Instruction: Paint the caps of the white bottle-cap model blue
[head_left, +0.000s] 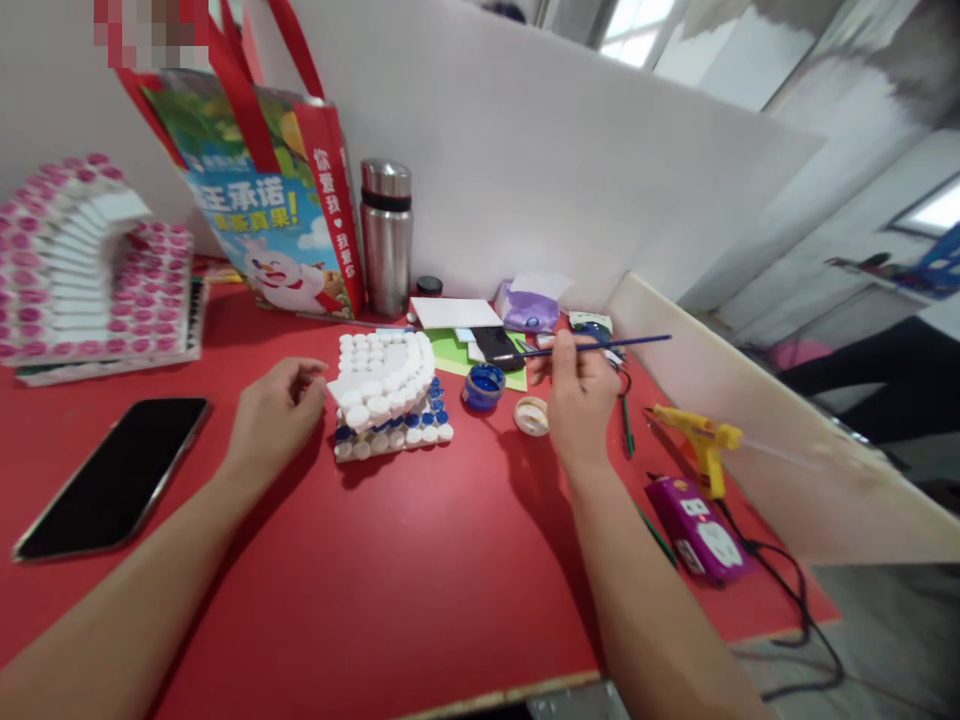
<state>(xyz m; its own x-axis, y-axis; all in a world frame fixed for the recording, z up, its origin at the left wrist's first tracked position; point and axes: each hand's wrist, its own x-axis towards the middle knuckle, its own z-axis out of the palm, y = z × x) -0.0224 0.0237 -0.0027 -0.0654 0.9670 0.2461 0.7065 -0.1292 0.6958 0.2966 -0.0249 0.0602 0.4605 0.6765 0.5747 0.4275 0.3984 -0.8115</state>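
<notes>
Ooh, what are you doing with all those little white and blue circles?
The right hand holds a thin paintbrush near an open jar of blue paint. The left hand is beside a small model covered in little circles, mostly white and some blue. The jar's lid lies on the red table.

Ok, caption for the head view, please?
Right hand holding a slim brush near an open blue paint jar, left hand beside the white model.
</notes>
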